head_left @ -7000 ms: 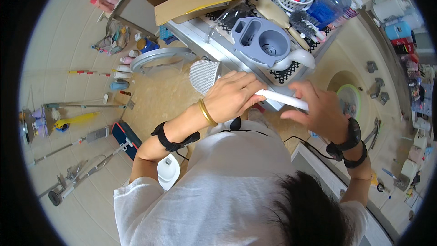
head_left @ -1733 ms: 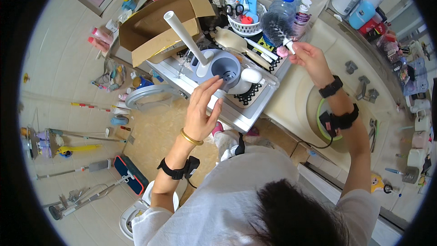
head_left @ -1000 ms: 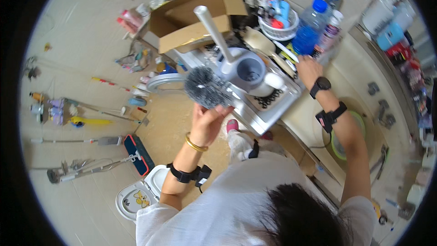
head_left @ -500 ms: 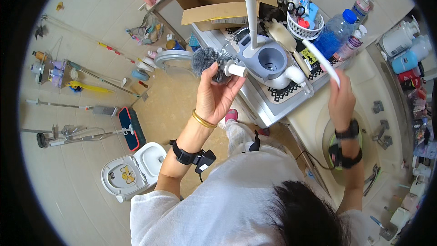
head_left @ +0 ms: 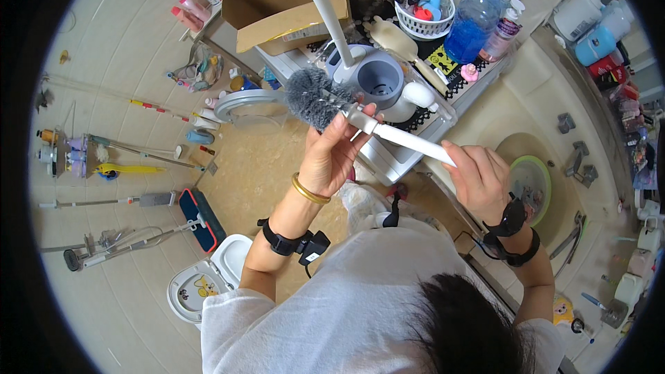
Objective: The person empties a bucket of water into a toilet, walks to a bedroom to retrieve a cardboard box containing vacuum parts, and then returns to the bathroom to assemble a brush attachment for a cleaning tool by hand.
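My left hand (head_left: 329, 159) is closed round the white neck of a toilet brush head (head_left: 315, 99) with bushy grey bristles. My right hand (head_left: 481, 183) grips the far end of a white tube handle (head_left: 415, 143). The handle's other end meets the brush neck, roughly in line; how deep it sits inside cannot be told. Just beyond my hands stands a grey-blue brush holder (head_left: 379, 77) with a round opening. A second white tube (head_left: 324, 10) rises upright from it, and a white rounded piece (head_left: 419, 95) lies beside it.
Behind the holder are an open cardboard box (head_left: 291, 34), a beige long-handled brush (head_left: 395, 40), a white basket (head_left: 424, 24) and a bottle of blue liquid (head_left: 474, 21). At right is a sink (head_left: 533, 90) with a green-rimmed basin (head_left: 547, 190). A toilet (head_left: 197, 287) stands lower left.
My right hand has brought the white handle left and down to the brush neck. My left hand still holds the brush head. The view has shifted slightly, so the counter appears further left.
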### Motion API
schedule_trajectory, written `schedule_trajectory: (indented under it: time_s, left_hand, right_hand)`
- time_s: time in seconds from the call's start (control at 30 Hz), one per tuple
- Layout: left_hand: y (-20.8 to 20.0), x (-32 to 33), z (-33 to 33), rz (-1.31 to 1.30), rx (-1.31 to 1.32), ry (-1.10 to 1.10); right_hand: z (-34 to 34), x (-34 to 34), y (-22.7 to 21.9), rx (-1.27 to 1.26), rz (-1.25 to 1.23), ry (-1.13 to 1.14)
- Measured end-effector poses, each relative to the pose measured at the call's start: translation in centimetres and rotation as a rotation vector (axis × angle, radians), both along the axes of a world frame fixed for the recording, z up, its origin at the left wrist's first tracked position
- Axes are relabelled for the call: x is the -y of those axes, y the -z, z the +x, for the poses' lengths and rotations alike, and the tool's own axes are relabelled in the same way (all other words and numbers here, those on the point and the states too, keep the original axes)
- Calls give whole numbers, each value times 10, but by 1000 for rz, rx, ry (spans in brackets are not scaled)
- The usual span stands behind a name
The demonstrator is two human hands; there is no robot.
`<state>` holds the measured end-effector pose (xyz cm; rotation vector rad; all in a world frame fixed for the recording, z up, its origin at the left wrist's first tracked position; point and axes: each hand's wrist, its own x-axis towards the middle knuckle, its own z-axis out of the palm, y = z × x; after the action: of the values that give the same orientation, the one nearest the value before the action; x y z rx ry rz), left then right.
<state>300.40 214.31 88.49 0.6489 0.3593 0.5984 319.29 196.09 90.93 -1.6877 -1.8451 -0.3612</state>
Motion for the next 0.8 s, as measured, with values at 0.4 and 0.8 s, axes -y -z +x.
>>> schedule_trajectory:
  time_s: [0.4, 0.8]
  left_hand:
    - [-15, 17, 8, 24, 17, -285]
    - [-5, 12, -4, 155, -96, -281]
  right_hand:
    - [-20, -7, 7, -145, 13, -16]
    - [-32, -16, 12, -788, -475, -18]
